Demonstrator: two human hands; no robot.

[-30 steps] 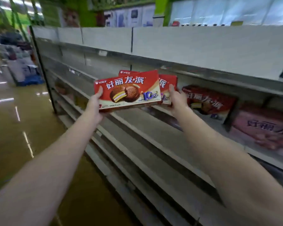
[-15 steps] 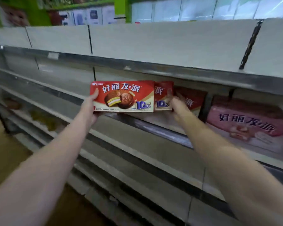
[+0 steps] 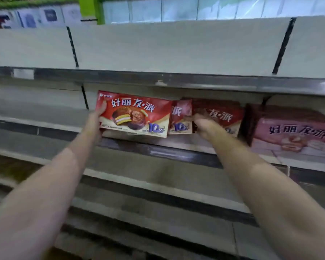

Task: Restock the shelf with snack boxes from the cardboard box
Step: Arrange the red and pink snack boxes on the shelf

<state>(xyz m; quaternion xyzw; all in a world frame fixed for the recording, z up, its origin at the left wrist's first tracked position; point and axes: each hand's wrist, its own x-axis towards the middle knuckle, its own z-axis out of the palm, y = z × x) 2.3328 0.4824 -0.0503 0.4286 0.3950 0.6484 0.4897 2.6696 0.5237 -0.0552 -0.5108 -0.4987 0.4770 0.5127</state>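
Holding red snack boxes [image 3: 133,114] now against the shelf [image 3: 176,147], left hand [image 3: 97,117] and right hand [image 3: 203,124] grips clasping them

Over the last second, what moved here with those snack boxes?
Both hands carried the red boxes in under the upper shelf, onto the shelf board beside the stocked red box. Left hand and right hand kept their grip; the pink box stayed put.

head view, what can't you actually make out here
- Second red box: mostly hidden behind the front red box held by the left hand.
- Right hand: fingers blurred, so its grip cannot be judged.
- Dark red box on the shelf: lower print covered by the right hand.
- Pink box: blurred and cut off by the right edge.
- Cardboard box: out of frame.
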